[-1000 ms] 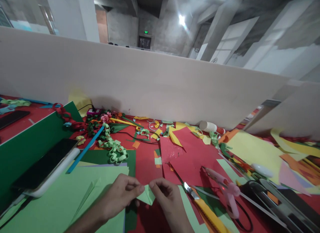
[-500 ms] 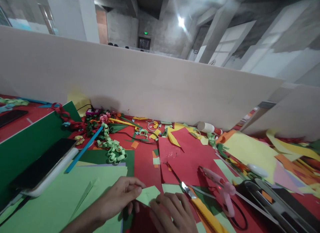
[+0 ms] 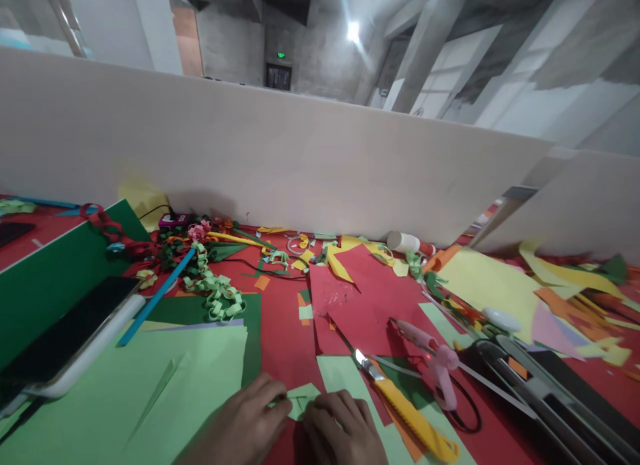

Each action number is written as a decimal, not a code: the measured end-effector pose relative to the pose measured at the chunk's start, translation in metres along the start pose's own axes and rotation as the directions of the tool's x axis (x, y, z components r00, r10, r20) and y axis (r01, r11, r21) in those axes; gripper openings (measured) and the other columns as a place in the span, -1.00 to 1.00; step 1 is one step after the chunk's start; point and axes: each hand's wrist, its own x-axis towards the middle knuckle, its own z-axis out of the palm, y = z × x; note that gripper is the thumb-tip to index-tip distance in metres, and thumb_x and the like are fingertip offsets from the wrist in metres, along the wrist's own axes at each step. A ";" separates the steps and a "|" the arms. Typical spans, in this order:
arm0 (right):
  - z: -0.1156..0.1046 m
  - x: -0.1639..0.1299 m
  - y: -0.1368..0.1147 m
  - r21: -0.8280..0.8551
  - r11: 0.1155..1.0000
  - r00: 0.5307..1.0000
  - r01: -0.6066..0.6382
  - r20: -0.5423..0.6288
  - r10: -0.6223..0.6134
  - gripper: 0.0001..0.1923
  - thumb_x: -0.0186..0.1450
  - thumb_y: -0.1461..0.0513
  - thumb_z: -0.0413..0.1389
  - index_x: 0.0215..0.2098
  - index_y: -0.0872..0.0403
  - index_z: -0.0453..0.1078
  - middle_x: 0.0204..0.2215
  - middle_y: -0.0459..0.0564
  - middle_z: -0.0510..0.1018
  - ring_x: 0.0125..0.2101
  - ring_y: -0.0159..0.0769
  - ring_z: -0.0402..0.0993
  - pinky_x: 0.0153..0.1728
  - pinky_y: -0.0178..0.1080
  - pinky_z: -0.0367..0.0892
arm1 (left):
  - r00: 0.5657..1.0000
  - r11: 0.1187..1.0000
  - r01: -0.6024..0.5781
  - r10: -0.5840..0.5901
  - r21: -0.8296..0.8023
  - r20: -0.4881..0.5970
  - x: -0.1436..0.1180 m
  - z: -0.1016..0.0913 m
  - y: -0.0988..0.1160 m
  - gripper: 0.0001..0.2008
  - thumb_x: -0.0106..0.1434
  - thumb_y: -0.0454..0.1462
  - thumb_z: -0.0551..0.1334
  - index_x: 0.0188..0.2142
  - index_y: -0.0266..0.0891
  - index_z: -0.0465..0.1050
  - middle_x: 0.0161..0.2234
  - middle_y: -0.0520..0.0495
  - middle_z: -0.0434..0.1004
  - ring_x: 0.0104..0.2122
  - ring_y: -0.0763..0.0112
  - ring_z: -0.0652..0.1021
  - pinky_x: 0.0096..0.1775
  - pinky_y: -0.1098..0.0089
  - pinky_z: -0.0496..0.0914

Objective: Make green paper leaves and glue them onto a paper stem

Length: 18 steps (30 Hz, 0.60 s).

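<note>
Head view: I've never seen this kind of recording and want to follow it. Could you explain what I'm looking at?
There is no machine here: a person works bare-handed, and every picture comes from one camera worn on their head, looking forward and down. The left hand appears to pinch a small light-green paper, while the right hand touches its other side. On the red tabletop lie a yellow utility knife, a pink glue gun, a paper chain and light-green sheets, with a smartphone at the left.

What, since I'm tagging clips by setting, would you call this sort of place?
Probably a paper-craft workspace: a pink glue gun, a yellow craft knife and a light-green paper chain point to it.
</note>
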 end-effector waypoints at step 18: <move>0.009 -0.004 0.016 -0.057 0.990 0.945 -0.128 0.295 0.139 -0.81 0.42 0.31 0.12 -0.11 -0.13 0.45 -0.34 -0.16 0.61 -0.36 -0.27 0.62 -0.35 -0.29 0.41 | 0.926 0.839 0.373 -0.314 -0.395 0.208 0.023 -0.019 0.009 -0.79 0.48 -0.41 0.14 -0.18 -0.19 0.56 -0.18 -0.05 0.55 -0.12 0.28 0.56 -0.07 0.37 0.44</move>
